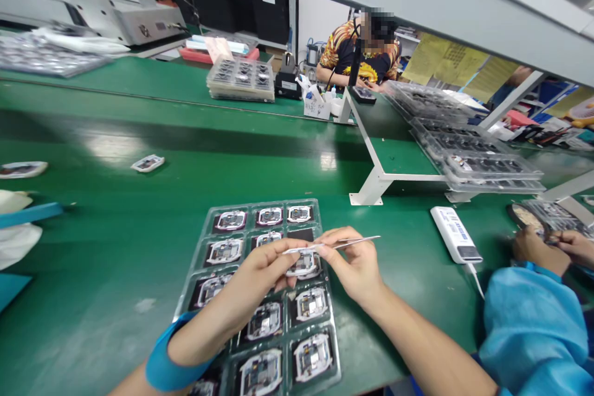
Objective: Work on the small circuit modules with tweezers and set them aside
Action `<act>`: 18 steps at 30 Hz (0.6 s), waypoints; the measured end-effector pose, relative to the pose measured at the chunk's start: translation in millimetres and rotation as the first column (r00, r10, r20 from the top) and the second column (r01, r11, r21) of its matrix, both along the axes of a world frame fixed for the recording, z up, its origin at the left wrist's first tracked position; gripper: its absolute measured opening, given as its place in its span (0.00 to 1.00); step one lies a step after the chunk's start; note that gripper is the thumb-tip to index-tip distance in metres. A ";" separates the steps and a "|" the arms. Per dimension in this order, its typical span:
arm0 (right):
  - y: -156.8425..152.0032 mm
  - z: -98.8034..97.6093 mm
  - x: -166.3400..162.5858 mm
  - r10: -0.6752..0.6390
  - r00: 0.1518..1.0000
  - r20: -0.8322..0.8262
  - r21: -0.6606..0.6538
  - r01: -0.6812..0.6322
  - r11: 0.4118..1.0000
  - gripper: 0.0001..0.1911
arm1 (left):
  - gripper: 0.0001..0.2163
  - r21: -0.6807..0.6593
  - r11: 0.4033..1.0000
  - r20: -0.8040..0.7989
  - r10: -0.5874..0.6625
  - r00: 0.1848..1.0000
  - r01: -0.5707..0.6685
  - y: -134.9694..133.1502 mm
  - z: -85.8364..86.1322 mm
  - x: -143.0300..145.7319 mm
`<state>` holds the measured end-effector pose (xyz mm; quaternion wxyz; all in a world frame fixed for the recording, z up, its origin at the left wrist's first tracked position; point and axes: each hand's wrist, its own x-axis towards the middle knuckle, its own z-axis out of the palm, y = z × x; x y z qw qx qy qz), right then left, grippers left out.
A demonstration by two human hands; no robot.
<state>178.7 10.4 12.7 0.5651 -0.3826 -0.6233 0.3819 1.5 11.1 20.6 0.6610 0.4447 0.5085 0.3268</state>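
Note:
A clear plastic blister tray (278,203) lies on the green bench under my hands, holding rows of square electronic modules (264,320) in dark pockets. Above its middle, my left hand (250,291) pinches a small white frame-like part (297,251) between finger and thumb. My right hand (353,266) grips slim metal tweezers (357,242), whose tips meet that part. Both hands hover just over the tray and hide several pockets. One module (304,265) sits directly beneath the held part.
A co-worker's hands and blue sleeve (533,328) work at the right over another tray. A white power bank (455,235) with a cable lies between us. Stacked clear trays (482,158) rest on a white-legged shelf (380,179). Another person sits across the bench.

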 end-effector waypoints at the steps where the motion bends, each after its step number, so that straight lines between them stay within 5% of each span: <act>1: 0.4 -1.2 -0.3 -0.002 1.000 -0.018 -0.013 0.002 1.000 0.03 | 0.14 0.006 1.000 -0.003 -0.007 1.000 0.007 -0.4 -0.2 -0.4; 11: -2.3 0.0 -0.9 0.002 0.994 0.107 0.107 -0.013 0.994 0.04 | 0.14 0.010 1.000 0.011 -0.006 1.000 0.006 2.5 -3.7 -1.3; 18: -0.5 -2.9 -2.9 0.010 0.999 -0.033 0.042 -0.008 0.999 0.05 | 0.11 -0.042 0.998 0.058 0.043 0.997 -0.040 5.9 3.1 2.7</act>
